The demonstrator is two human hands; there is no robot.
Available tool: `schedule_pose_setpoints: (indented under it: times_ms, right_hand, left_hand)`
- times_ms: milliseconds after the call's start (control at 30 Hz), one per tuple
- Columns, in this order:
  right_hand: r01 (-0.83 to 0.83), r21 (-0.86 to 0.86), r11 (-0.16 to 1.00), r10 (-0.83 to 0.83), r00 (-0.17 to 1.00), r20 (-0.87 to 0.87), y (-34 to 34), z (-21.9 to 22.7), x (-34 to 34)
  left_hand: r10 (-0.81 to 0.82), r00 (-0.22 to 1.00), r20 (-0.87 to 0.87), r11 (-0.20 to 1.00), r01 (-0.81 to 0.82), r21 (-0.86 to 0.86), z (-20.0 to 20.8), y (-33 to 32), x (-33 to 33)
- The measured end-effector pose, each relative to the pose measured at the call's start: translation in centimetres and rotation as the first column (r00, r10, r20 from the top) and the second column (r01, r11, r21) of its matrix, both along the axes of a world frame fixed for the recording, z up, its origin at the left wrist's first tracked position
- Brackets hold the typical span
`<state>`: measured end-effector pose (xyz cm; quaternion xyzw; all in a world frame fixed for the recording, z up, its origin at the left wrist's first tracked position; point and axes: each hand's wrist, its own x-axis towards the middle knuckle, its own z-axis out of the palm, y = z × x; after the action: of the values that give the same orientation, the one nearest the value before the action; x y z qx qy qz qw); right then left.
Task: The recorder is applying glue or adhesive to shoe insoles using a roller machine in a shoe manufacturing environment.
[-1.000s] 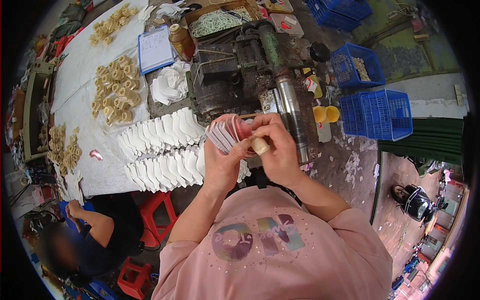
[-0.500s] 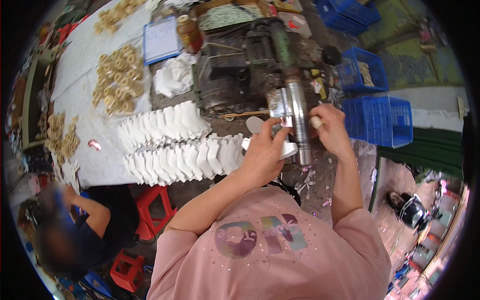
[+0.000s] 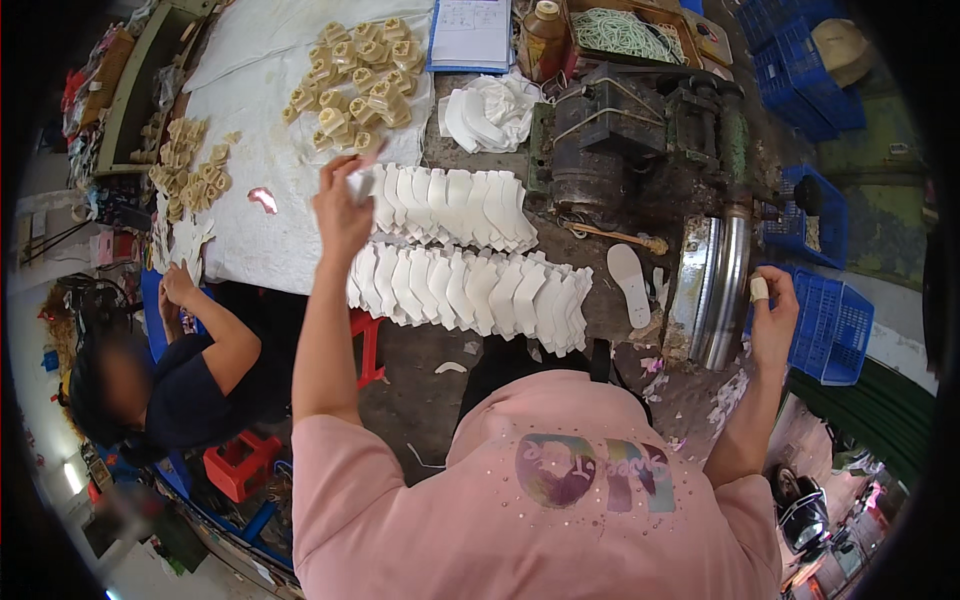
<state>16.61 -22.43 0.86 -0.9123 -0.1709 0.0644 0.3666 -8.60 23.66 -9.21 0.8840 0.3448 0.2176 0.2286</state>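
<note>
One white piece (image 3: 361, 186) clasped in my left hand (image 3: 340, 212) seemed best squared to the row (image 3: 456, 203), my right hand's (image 3: 775, 325) grip unclear.

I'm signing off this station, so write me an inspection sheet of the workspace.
Surface: white sheet under heaped beige parts.
Job's things: upper row and lower row of curved white pieces; metal rollers.
Clutter: pink scrap on the sheet; crumpled white material.
Hands: left hand at the upper row's left end, grip unclear; right hand beside the rollers, beige cap-like piece at its thumb, worn or held unclear.
Cables: thin white strand on the floor, kind unclear.
Surroundings: co-worker and red stool left; blue crates right.
</note>
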Motion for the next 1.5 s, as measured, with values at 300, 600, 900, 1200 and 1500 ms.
schedule_pose_setpoints:
  times_ms: [300,600,900,1200,1500]
  right_hand:
    - [0.086,0.215,0.973,-0.095,0.995,0.032,0.3,0.2,-0.5]
    - [-0.210,0.371,0.904,0.244,0.969,-0.045,7.0,2.7,-5.5]
    - [-0.386,0.359,0.850,0.310,0.917,0.253,11.7,0.7,-9.5]
    - [-0.391,0.418,0.820,0.334,0.920,0.204,8.7,0.4,-8.1]
    - [-0.201,-0.217,0.955,0.245,0.948,0.202,-1.6,4.7,1.4]
  left_hand:
    - [-0.305,0.574,-0.760,0.941,0.306,-0.147,-2.4,1.9,-4.1]
    - [-0.180,0.944,0.277,0.510,0.331,-0.794,6.4,-8.8,3.6]
    - [0.116,0.697,0.708,-0.051,0.716,-0.696,9.2,-22.8,9.3]
    - [0.179,0.770,0.612,0.079,0.609,-0.789,9.8,-25.9,10.2]
    - [-0.143,0.903,0.405,0.378,0.428,-0.821,8.3,-23.8,11.8]
